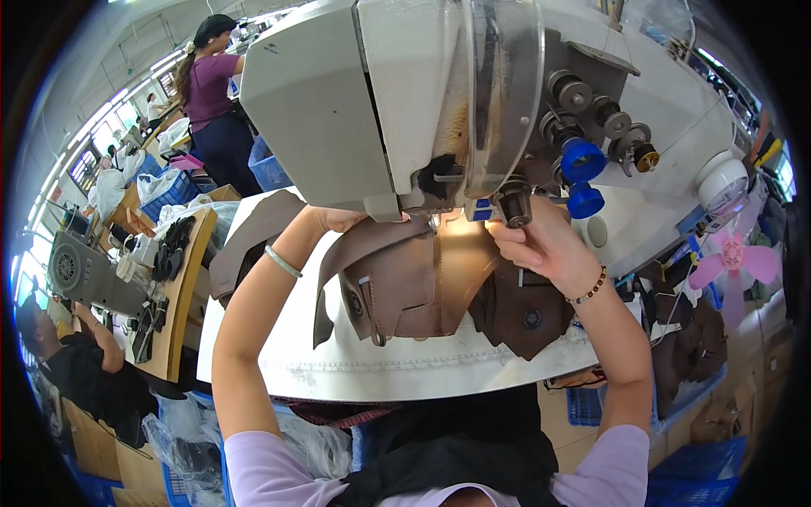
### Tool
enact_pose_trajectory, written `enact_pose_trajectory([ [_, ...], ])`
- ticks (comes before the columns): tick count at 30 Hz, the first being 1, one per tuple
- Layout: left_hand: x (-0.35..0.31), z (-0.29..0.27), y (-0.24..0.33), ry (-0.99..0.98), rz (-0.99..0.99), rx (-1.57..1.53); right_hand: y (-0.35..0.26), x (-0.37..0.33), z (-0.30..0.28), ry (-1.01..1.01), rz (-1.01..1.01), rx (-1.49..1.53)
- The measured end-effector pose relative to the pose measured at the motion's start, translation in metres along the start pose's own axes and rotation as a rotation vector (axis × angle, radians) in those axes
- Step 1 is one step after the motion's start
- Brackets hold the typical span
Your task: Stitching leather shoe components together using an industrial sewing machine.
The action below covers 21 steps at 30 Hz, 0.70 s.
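Note:
A stitched brown leather piece (405,270) lies under the head of a large grey-white sewing machine (321,101), lit by a lamp near the needle. My left hand (342,220) rests at the leather's far left edge. The machine head hides most of its fingers. To the right of the needle area, my right hand (536,245) is closed, its curled fingers at the leather's right side. Just below that hand hangs a darker brown flap (528,313) with a round dark fitting. A second brown leather part (245,241) lies beyond my left forearm.
The white table (363,372) curves around in front of me. Blue tension knobs (583,160) stick out at the machine's right. A pink fan (732,258) stands far right, above a crate of brown pieces (693,338). Two people work at the left, near another machine (89,270).

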<state>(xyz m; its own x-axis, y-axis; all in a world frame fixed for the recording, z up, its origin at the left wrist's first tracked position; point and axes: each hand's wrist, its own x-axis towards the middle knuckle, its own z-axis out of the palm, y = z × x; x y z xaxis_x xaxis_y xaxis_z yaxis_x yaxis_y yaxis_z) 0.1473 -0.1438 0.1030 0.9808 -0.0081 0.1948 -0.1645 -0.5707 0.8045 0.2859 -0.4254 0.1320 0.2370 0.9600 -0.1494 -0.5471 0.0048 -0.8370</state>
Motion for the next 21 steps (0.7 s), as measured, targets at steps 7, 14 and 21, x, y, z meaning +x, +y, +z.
enact_pose_trajectory([
  [7, -0.033, 0.032, 0.049, 0.161, -0.462, -0.548, 0.056, -0.050, -0.003, 0.684, -1.182, -1.533],
  [14, -0.059, 0.103, 0.062, 0.453, -0.329, -0.754, 0.058, -0.030, -0.024, 0.132, -1.071, -1.746],
  [21, -0.054, 0.116, 0.065, 0.591, -0.328, -0.700, 0.053, -0.014, -0.036, 0.038, -1.115, -1.541],
])
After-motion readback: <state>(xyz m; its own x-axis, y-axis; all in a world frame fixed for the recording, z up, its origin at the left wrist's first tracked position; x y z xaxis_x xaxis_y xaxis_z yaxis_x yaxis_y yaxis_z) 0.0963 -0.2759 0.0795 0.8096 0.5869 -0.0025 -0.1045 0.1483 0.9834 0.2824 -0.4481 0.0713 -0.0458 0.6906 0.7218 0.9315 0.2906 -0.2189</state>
